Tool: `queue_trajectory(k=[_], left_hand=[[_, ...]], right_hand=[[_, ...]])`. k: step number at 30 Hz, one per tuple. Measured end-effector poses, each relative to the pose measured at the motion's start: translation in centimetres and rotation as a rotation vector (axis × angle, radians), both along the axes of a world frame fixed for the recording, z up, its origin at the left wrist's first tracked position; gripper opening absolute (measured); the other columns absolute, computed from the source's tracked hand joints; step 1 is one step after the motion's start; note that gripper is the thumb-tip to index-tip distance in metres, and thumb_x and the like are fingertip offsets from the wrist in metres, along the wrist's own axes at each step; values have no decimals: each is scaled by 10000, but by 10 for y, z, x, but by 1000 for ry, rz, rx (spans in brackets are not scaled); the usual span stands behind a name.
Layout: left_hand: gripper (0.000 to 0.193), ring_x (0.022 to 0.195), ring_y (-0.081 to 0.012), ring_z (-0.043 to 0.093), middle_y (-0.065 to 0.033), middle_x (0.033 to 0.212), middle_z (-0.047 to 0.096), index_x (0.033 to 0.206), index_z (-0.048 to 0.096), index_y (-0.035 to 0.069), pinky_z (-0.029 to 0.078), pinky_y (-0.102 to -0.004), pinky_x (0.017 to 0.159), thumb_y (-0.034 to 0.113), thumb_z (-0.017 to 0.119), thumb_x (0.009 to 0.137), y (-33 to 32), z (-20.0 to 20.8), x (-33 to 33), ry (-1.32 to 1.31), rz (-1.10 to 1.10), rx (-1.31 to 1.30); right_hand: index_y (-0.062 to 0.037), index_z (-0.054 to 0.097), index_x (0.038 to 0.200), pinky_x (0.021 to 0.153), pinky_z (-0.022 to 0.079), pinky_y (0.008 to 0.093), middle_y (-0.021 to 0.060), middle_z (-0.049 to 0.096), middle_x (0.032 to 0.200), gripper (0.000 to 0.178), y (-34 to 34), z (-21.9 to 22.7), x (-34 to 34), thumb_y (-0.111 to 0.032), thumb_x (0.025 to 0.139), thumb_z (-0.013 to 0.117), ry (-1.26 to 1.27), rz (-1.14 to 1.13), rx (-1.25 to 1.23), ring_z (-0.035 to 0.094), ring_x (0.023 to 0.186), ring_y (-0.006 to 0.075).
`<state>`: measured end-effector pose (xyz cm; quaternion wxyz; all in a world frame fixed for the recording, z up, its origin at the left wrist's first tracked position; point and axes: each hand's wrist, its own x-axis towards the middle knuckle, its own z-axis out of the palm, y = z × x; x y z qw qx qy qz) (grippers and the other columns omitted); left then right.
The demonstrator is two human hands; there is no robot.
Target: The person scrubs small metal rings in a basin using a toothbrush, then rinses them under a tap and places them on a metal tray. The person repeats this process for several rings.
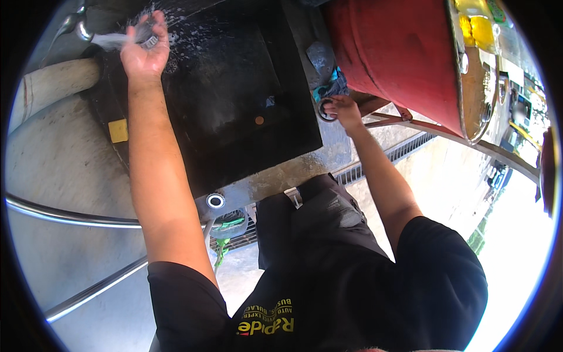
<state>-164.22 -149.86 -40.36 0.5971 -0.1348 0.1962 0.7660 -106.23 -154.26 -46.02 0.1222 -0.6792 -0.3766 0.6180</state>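
At the far left of the sink, my left hand (146,50) is turned palm up with its fingers curled round a small grey round part (151,41) with a ribbed edge. Water from the metal faucet (84,30) strikes the hand and sprays over the dark sink (234,149). My right hand (345,111) is at the sink's right rim, its fingers closed on a dark ring-shaped part (322,110). Just beyond it lies a blue and dark crumpled cloth (333,86). A pale ring with a dark centre (216,201) rests on the near ledge.
A large red drum (399,58) lies on a red metal stand (390,117) at the right. A yellow block (118,131) sits left of the sink, below a thick pale pipe (61,88). Metal rails (76,218) run along the left. A floor grate (404,149) lies beyond my right arm.
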Motion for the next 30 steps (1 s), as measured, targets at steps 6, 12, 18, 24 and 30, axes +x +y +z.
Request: queue_trajectory(k=[6,12,18,24,30], left_hand=[[428,979,-329,613,-197,1032,617,1062,553,-22,565,-445,797,377,403,1090,4,-5,8,-141,-73,179],[265,751,-220,699,-36,808,714,925,696,85,608,-372,648,228,516,1056,10,5,21,170,174,-33],[268,718,-233,661,-50,791,658,934,648,97,534,-355,612,301,526,1055,3,-1,8,303,127,-219],[309,1035,-319,680,-134,1089,724,1127,679,62,555,-494,953,297,512,1017,16,52,28,369,80,-402],[335,985,-299,670,-135,1026,710,1071,664,19,538,-444,906,287,464,1046,-29,27,-14,290,338,-257]], right_hand=[[-59,599,1109,699,525,294,27,664,865,144,-34,-58,89,-38,970,632,128,-110,85,629,796,137],[-95,685,1061,1000,475,511,184,613,1140,205,-41,-36,45,-117,862,731,-778,485,674,590,1129,411],[-21,656,1224,964,541,327,116,658,1191,298,44,68,-254,-30,935,729,256,250,717,664,1135,221],[-10,652,1127,780,553,362,110,701,936,189,110,60,-495,-146,1043,552,160,413,916,689,884,223],[-28,658,1110,746,549,372,85,698,932,151,85,67,-512,-69,1032,536,742,-23,393,670,832,208]])
